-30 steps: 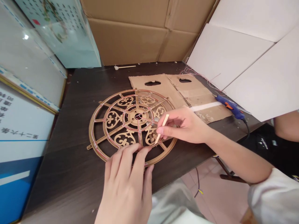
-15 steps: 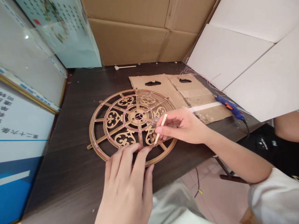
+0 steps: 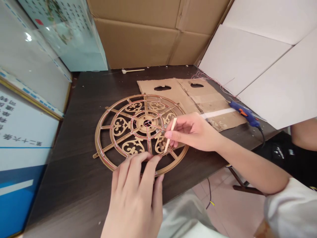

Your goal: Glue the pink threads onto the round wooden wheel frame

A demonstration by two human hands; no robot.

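Observation:
A round golden openwork frame [image 3: 112, 145] with scroll ornaments lies on the dark table. Thin red and white wires run along its rings and spokes and into the hub. My right hand [image 3: 189, 132] pinches a short pale wooden stick [image 3: 170, 135], its lower tip against the inner ring near a spoke. On the near rim rests my left hand [image 3: 136, 188], fingers curled over the frame and thumb at its outer edge. The left fingertips are close to the stick's tip and partly hide the ring there.
Behind the frame lies a flattened cardboard sheet [image 3: 213, 96] with cut-out holes. A blue glue gun [image 3: 245, 114] rests on the right, near loose thin wires [image 3: 220, 84]. A stick with a white blob [image 3: 133, 70] lies at the back. Cardboard [image 3: 138, 43] and white panels [image 3: 247, 56] border the table [image 3: 66, 158].
The stick's upper end has shifted very slightly, its tip staying at the same spot on the ring. Both hands otherwise keep their places.

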